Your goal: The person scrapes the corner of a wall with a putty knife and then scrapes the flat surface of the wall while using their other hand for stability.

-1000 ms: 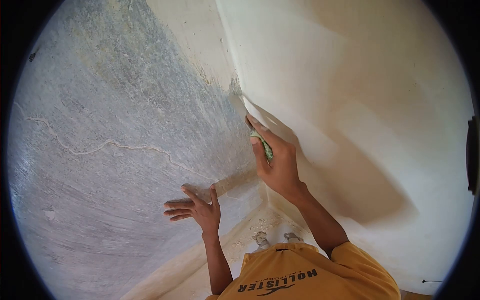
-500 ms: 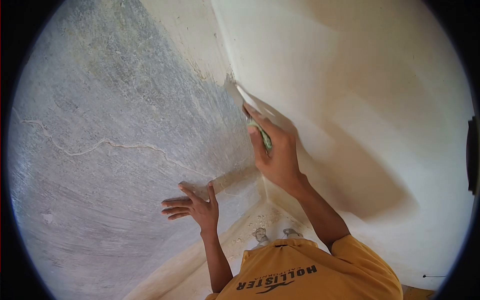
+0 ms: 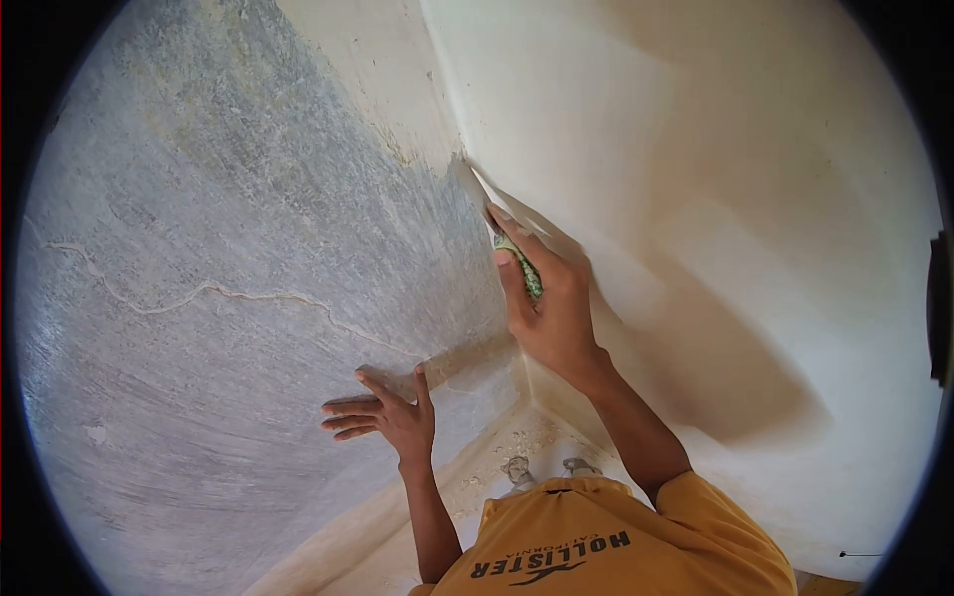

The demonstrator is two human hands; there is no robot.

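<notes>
My right hand (image 3: 559, 316) is wrapped around the green patterned handle of a scraper (image 3: 528, 275). Its forefinger stretches along the tool toward the blade. The thin blade is seen nearly edge-on and points up into the corner, where the grey wall (image 3: 248, 189) meets the cream wall (image 3: 715, 219). The blade tip is close to the ragged edge between the grey surface and the pale coating. Lower left, my left hand (image 3: 402, 417) has its fingers spread against the grey wall and holds nothing.
A raised, wavy crack (image 3: 214, 286) runs across the grey wall. Below, crumbs of debris (image 3: 517, 437) lie on the floor by the corner, close to my feet (image 3: 517, 472). A dark object (image 3: 937, 308) shows at the right edge.
The scraper has shifted very slightly in my right hand's grip, and its blade shows a narrower bright strip. My left hand stays where it was.
</notes>
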